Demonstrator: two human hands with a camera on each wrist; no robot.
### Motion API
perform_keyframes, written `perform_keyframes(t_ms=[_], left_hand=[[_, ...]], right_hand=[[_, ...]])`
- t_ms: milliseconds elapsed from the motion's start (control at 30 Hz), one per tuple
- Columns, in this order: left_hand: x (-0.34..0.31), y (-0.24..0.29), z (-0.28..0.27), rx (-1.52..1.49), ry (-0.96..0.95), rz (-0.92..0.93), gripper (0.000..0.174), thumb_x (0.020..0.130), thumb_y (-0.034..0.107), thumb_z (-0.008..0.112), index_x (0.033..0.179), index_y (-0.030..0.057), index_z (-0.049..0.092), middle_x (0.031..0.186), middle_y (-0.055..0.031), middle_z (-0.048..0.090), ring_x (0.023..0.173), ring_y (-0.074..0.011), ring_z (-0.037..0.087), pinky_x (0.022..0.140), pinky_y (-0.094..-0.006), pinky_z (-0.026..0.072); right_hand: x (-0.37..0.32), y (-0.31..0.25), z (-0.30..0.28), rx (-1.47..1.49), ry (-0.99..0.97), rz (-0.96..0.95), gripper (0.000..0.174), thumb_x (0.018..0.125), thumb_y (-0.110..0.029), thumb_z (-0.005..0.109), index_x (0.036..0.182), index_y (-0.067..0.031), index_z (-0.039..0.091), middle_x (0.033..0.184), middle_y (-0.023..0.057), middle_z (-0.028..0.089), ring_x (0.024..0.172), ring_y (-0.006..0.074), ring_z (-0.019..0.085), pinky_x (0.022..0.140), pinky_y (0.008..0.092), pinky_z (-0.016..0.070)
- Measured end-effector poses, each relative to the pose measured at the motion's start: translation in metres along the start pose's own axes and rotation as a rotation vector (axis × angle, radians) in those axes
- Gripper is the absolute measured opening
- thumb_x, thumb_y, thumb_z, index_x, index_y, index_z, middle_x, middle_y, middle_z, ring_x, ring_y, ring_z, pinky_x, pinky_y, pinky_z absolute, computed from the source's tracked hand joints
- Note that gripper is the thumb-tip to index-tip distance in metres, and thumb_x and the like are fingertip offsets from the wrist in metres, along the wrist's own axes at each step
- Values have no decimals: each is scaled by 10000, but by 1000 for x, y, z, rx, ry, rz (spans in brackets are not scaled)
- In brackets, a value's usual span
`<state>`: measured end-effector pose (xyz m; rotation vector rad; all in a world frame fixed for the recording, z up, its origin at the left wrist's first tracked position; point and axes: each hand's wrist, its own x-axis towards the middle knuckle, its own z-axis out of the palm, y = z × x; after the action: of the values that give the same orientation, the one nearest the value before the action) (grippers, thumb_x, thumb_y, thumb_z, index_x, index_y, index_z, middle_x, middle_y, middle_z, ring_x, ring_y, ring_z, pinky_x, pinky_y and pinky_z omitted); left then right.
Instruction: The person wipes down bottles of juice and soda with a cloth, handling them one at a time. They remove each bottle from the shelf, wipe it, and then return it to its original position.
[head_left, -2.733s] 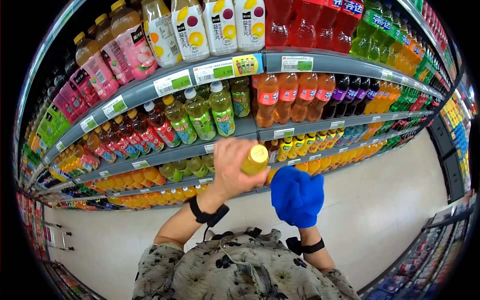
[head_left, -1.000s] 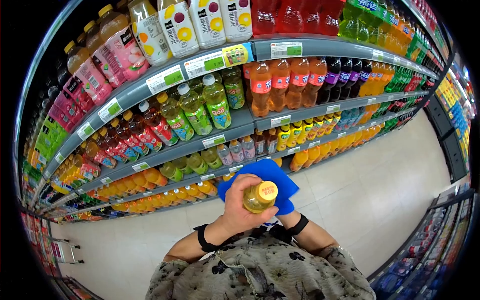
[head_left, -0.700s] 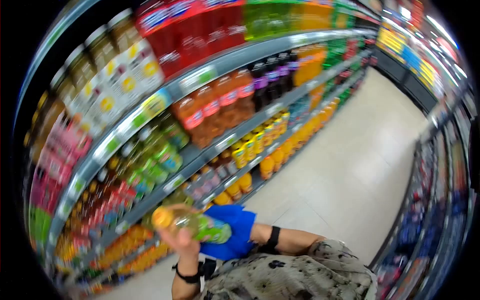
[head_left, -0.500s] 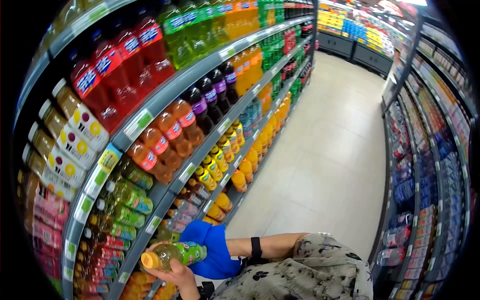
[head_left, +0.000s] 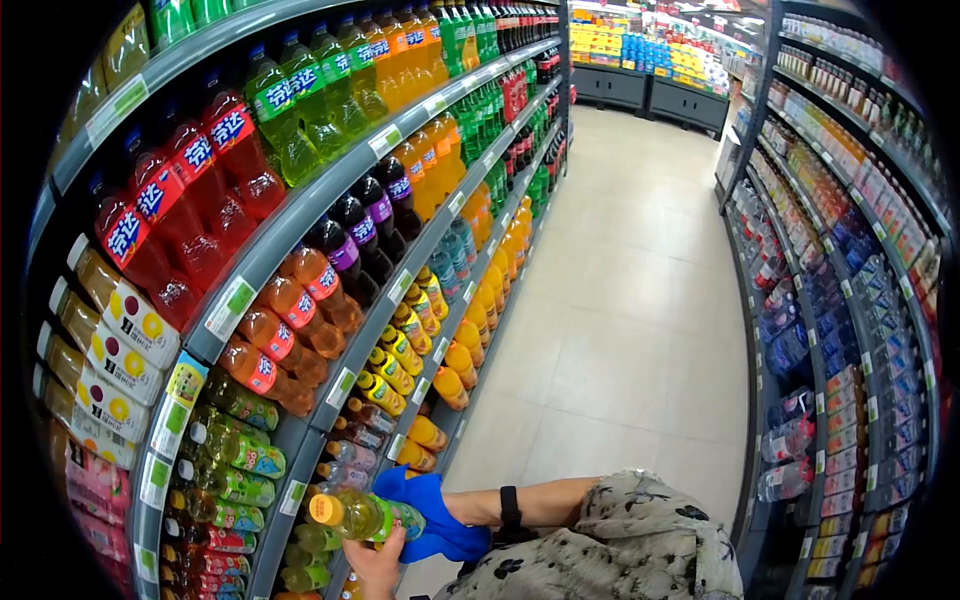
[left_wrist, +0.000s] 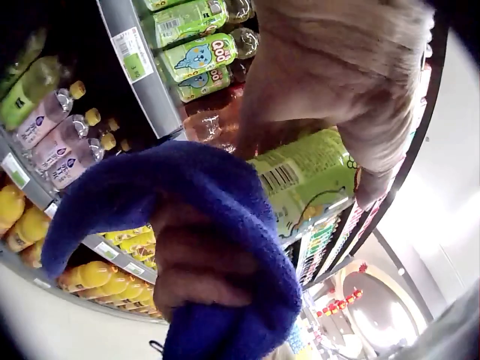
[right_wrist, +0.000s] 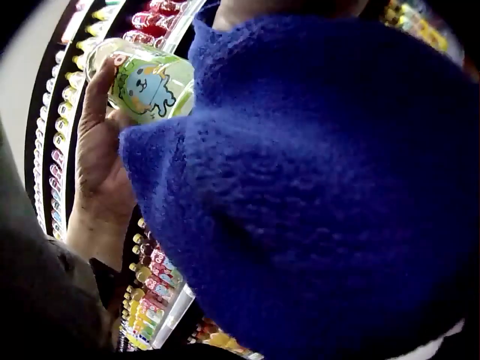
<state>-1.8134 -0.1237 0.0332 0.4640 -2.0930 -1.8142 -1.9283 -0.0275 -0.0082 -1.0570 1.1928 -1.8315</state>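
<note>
1. the left hand (right_wrist: 101, 161) grips a small drink bottle (head_left: 362, 514) from below, fingers and thumb curled round its green-labelled body
2. the bottle lies nearly on its side, its yellow cap (head_left: 325, 508) pointing towards the shelves; it is held low at the bottom of the head view, just in front of the person's chest and close beside the lower shelf tiers
3. the label carries a blue cartoon figure, plain in the right wrist view
4. the right hand (left_wrist: 196, 262) is wrapped in a blue cloth (head_left: 432, 522); its fingers curl into the fabric and hold it bunched, and the cloth lies against the base end of the bottle, touching the label
5. in the head view the cloth hides the right hand wholly; only the forearm with a black wrist strap (head_left: 510, 505) shows behind it
6. a floral patterned top (head_left: 640, 540) fills the lower edge
7. to the left run grey shelves (head_left: 300, 215) of bottled drinks: red and green soda on an upper tier, orange and dark purple bottles below, smaller yellow and orange bottles lower down, price tags along the rims
8. a pale tiled floor (head_left: 620, 330) runs down the aisle, with a second shelf run (head_left: 830, 330) on the right
</note>
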Motion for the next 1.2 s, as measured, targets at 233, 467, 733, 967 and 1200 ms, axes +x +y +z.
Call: perform_keyframes(t_ms=[233, 467, 733, 967, 1200], left_hand=[[-2, -8, 17, 81, 311, 13, 718, 683, 14, 704, 1292, -40, 329, 1134, -144, 489, 986, -211, 528, 866, -328, 426], [-4, -16, 2, 604, 463, -102, 746, 731, 127, 696, 1323, -34, 270, 1179, -205, 463, 1062, -281, 484, 933, -359, 373], [-6, -88, -15, 295, 143, 170, 572, 758, 89, 642, 1268, -17, 405, 1207, -144, 494, 1071, -230, 508, 911, -380, 401], [-3, -16, -12, 386, 483, 90, 601, 745, 92, 658, 1265, -27, 380, 1124, -126, 513, 1005, -213, 505, 888, -363, 398], [7, 23, -15, -13, 635, 94, 602, 702, -17, 678, 1235, -23, 399, 1040, -118, 549, 851, -163, 565, 779, -308, 476]], right_hand=[[14, 12, 6, 11, 160, -72, 265, 804, -229, 586, 1013, -67, 595, 1108, 148, 569, 1028, 264, 539, 886, 358, 427], [23, 22, 14, -96, 210, -115, 260, 799, -219, 586, 1007, -64, 599, 1124, 158, 561, 1046, 282, 529, 897, 369, 419], [20, 43, 4, -1027, 152, -641, 276, 747, -133, 540, 1006, -65, 606, 1140, 188, 545, 1050, 369, 507, 903, 424, 407], [17, 142, 9, -366, 127, -315, 318, 889, -183, 485, 1149, -11, 544, 1095, 116, 582, 972, 230, 553, 872, 362, 432], [-18, 29, -6, 162, -100, 323, 304, 925, -240, 489, 1052, 24, 568, 949, 23, 596, 839, 101, 525, 750, 275, 446]])
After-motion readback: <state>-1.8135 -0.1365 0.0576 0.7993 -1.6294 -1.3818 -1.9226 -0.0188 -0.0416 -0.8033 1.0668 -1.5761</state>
